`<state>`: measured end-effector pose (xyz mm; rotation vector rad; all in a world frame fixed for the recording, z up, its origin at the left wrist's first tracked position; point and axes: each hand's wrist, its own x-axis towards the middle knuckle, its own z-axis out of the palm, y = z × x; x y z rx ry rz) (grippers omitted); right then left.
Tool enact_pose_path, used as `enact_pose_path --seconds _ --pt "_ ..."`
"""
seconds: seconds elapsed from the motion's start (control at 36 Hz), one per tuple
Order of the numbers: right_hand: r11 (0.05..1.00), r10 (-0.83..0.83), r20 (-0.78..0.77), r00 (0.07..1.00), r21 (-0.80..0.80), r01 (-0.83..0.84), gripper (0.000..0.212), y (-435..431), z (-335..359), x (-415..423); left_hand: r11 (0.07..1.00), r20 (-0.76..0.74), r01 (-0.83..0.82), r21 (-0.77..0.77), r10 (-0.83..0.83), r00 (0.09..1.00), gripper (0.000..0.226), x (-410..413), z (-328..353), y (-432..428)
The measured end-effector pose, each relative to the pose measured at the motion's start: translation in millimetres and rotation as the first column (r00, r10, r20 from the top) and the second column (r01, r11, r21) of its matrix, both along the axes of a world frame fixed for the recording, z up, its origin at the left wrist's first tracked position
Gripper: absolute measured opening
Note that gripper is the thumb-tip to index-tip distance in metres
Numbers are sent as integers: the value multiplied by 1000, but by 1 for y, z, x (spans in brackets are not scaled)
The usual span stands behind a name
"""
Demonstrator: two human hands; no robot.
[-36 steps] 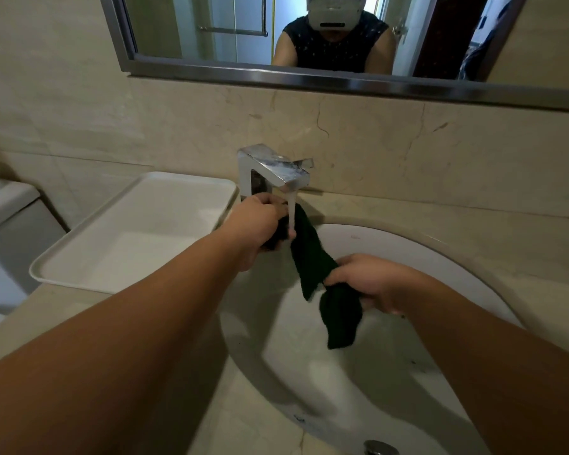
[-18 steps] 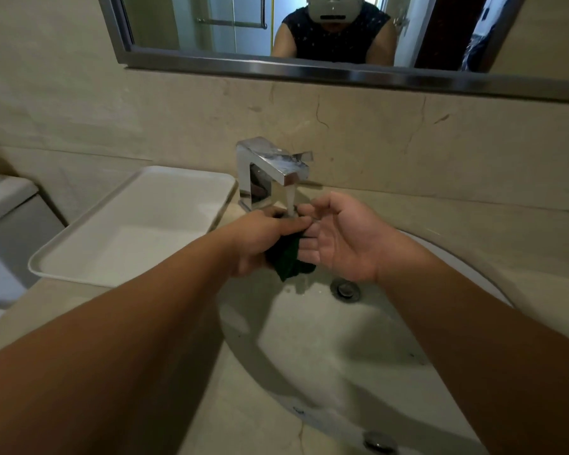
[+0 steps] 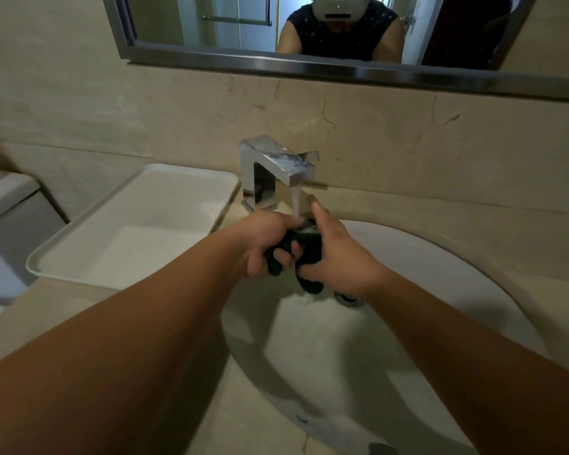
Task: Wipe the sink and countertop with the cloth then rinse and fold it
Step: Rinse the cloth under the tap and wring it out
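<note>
A dark green cloth (image 3: 309, 247) is bunched up under the running water of the chrome faucet (image 3: 276, 165), above the white oval sink (image 3: 391, 323). My left hand (image 3: 263, 244) is shut on the cloth's left part, fingers curled around it. My right hand (image 3: 339, 254) presses and grips the cloth from the right, its index finger pointing up beside the stream. A fold of cloth hangs below my right hand near the drain (image 3: 349, 298). The beige stone countertop (image 3: 440, 221) surrounds the sink.
A white rectangular tray (image 3: 128, 231) lies on the countertop to the left of the faucet. A toilet tank (image 3: 4, 205) stands at the far left. Above the stone backsplash hangs a framed mirror (image 3: 309, 65) showing a person.
The cloth went from hanging stretched between my hands to a bunch under the stream. My right hand moved up to the faucet and now closes on the cloth.
</note>
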<state>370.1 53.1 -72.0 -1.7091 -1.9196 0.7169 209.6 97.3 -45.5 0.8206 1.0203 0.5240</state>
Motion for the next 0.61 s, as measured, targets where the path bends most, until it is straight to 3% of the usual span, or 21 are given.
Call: enact_pose_path --seconds 0.06,0.11,0.17,0.22,0.36,0.5,0.61 --pt "997 -29 34 999 73 27 97 5 -6 -7 998 -33 60 23 -59 998 26 -1 0 -3" --pt "997 -51 -51 997 49 54 66 12 -8 -10 988 -145 69 136 -49 988 31 -1 -2 -3" --pt "997 -70 -180 981 -57 61 44 18 -6 -10 942 -280 66 330 31 960 34 -2 -2 -3" --pt "976 -110 -334 936 -214 38 29 20 0 -6 876 -317 70 477 97 943 36 -4 -3 -2" --pt "871 -311 -601 736 -491 -32 32 20 7 14 797 -285 -10 604 228 931 30 -9 -9 3" --pt "819 -492 -698 520 -574 6 34 17 14 16 769 -403 201 607 79 912 38 -8 -13 5" --pt "789 -560 -713 422 -615 8 25 14 22 13 495 -729 580 647 178 661 52 -2 -14 3"
